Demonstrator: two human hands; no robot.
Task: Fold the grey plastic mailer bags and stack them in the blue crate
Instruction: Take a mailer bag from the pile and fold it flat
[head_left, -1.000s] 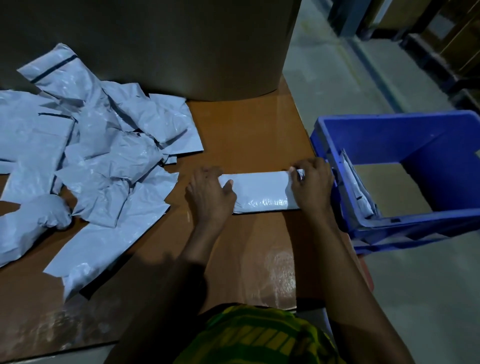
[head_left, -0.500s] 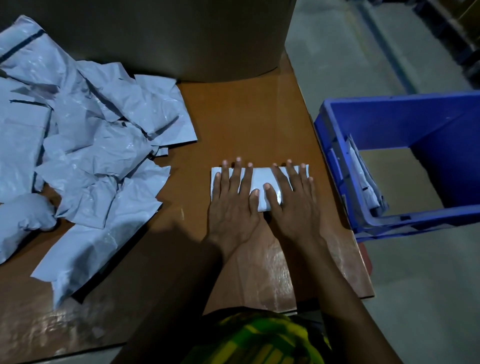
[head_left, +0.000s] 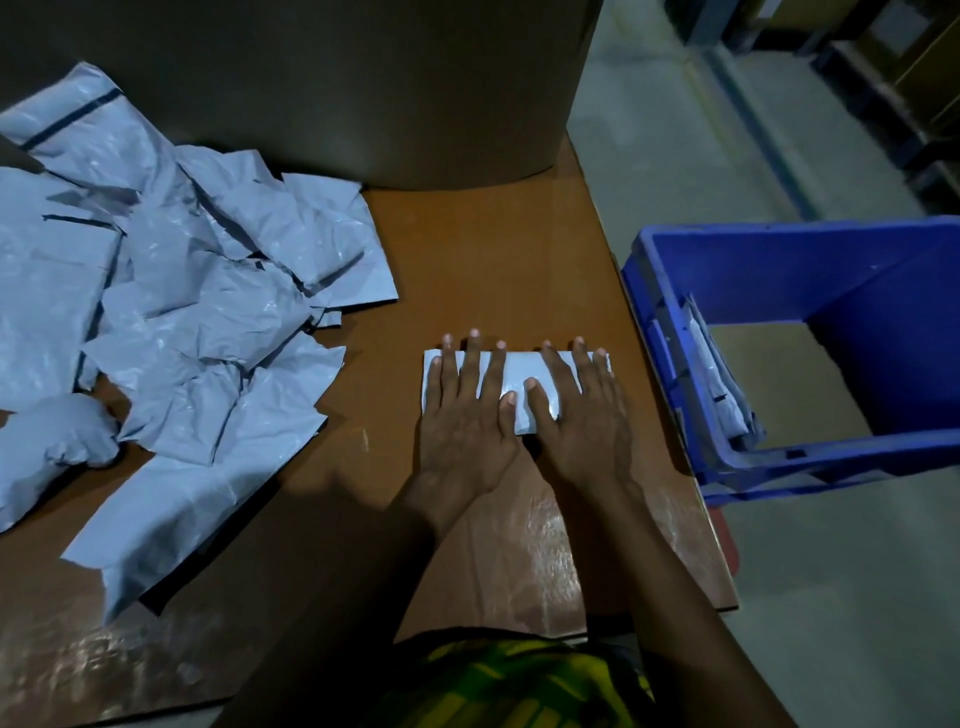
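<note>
A folded grey mailer bag lies flat on the brown table, near its right edge. My left hand and my right hand press down on it side by side, fingers straight and spread, thumbs almost touching. A loose pile of crumpled grey mailer bags covers the table's left half. The blue crate stands off the table's right edge; a few folded bags lean upright against its left wall.
A large brown cardboard drum or roll stands at the back of the table. The crate's floor shows a brown cardboard sheet. Grey concrete floor runs to the right, with dark shelving at the far top right.
A second ago my hands held the two ends of the folded bag. They have come together on top of it and flattened out, pressing it against the table.
</note>
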